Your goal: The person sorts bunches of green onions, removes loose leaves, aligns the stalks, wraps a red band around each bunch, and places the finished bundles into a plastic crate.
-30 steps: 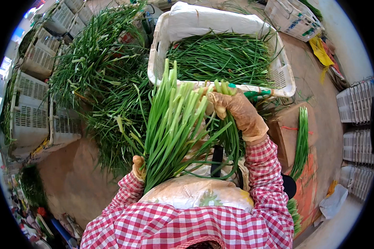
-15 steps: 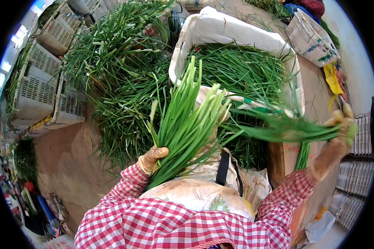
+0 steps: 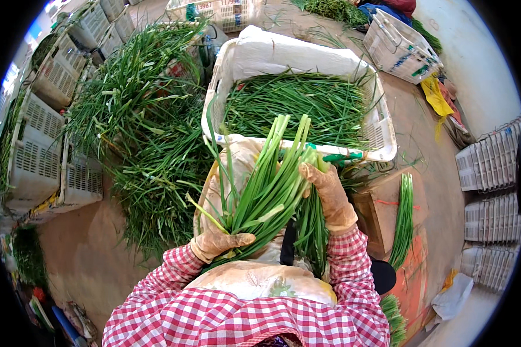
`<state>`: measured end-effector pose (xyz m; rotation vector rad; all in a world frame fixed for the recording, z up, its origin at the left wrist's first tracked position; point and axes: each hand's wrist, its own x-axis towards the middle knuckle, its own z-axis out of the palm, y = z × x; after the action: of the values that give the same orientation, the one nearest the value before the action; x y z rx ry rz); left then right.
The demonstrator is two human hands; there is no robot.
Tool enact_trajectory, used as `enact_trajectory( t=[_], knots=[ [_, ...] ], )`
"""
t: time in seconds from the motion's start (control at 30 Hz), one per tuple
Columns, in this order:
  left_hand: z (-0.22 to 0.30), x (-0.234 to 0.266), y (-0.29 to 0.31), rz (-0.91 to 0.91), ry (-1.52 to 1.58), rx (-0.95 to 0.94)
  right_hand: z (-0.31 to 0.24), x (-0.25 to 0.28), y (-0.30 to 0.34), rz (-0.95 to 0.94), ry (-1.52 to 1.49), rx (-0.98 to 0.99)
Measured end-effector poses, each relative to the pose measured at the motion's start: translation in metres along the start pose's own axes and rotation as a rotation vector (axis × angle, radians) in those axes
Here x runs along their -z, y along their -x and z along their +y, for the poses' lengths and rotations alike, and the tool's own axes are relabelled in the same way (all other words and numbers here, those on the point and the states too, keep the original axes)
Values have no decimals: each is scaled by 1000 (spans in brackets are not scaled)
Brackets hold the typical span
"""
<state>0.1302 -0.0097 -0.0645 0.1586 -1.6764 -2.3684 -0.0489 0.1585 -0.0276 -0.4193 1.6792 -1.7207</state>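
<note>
My left hand (image 3: 217, 242), in a soiled tan glove, is closed with its thumb across the lower part of a bunch of garlic chives (image 3: 260, 199). The pale stalk ends of this bunch point up and away from me. My right hand (image 3: 330, 196), gloved too, grips a second bunch of garlic chives (image 3: 312, 234) near its stalk ends, beside the first bunch. Its green leaves hang toward my lap. A yellowish stalk (image 3: 208, 214) sticks out leftward above my left hand. Just beyond both hands stands a white plastic crate (image 3: 382, 130) with chives lying in it.
A large heap of loose chives (image 3: 156, 156) lies to the left. White crates (image 3: 37, 153) line the far left. A tied chive bunch (image 3: 403, 220) rests at the right, near a cardboard box (image 3: 382, 202). Stacked crates (image 3: 489, 156) stand by the right wall.
My right hand has swung in from the far right with its bunch, to the stalk ends of the left bunch. My left hand keeps its hold. The view has shifted slightly.
</note>
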Motion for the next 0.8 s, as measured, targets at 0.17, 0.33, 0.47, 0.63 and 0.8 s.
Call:
enact_trajectory(
  t=[0.17,0.33,0.47,0.63,0.8],
  knots=[
    [-9,-3,-5,20,29,-65,19,8,19,176,-87,300],
    [-13,0,-11,-25,-209,-163,-11,29,26,153,-812,328],
    [-3,-15,-5,-45,-325,-82,26,53,20,-9,-1055,149],
    [-9,-37,-8,12,-44,-21,20,43,27,58,-960,225],
    [-27,-16,1,-164,-610,-210,12,36,21,-121,-943,338]
  ],
)
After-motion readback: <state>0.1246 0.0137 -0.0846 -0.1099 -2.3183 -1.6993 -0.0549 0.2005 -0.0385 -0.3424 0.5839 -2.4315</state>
